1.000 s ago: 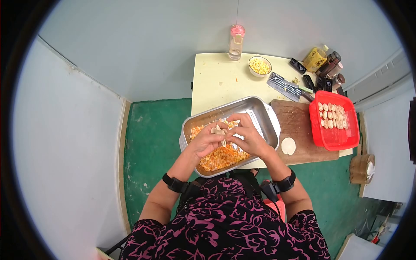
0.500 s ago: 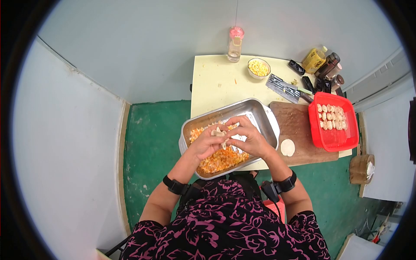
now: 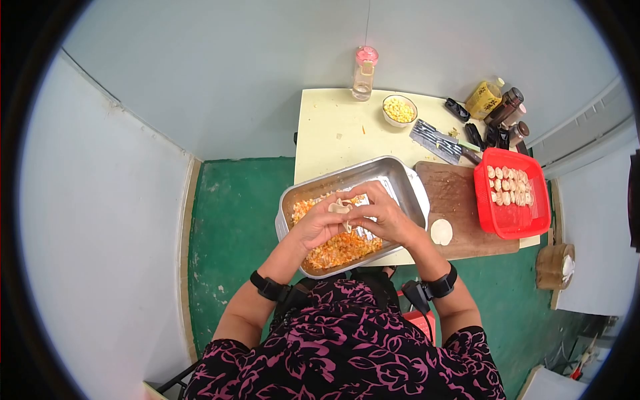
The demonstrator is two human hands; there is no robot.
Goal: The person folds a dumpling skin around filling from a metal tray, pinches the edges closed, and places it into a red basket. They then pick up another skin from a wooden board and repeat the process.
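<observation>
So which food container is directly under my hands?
The metal pan of orange-flecked filling: your left hand and right hand are over it, while the corn bowl stands farther back and the red basket sits off to the right.

Left hand [image 3: 317, 227]: curled in a pinch, fingers bent above, thumb [image 3: 332, 219] beneath them.
Right hand [image 3: 390, 219]: just right of the left hand, back turned up, forefinger [image 3: 364, 187] arched over toward it, digits pinching.
Fingertips: close together between the two hands; whether they touch cannot be told.
Left forearm [image 3: 286, 257]: slants down and outward from the left hand.
Right forearm [image 3: 430, 257]: slants down and outward from the right hand.
Elbows: bent, lower and wider apart than the hands.
</observation>
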